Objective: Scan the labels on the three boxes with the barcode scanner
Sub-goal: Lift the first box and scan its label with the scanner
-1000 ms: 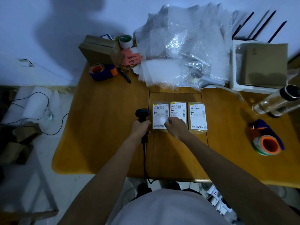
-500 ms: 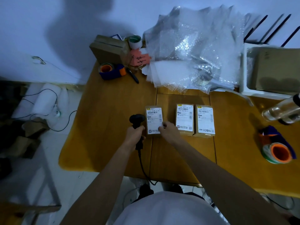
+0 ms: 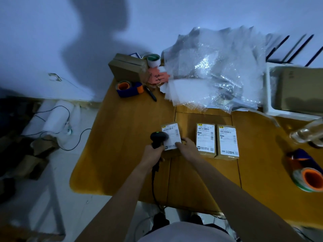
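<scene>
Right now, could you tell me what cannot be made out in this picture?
Head view only:
- Left box label: partly covered by the scanner and right hand; print blurred.
- Middle box and right box: barcodes too small to read.
- Scanner trigger: hidden inside the left hand.
- Bottle: cut off by the right edge.

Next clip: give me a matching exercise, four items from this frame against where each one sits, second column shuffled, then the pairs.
Items
1. barcode scanner
2. box with "20" on its label
3. black pen
4. box set apart from the other two

Places
A. far right of the box row
B. under the right hand
C. gripped in the left hand
D. beside the tape dispenser at the table's far left

Pairs: 1-C, 2-A, 3-D, 4-B
</scene>
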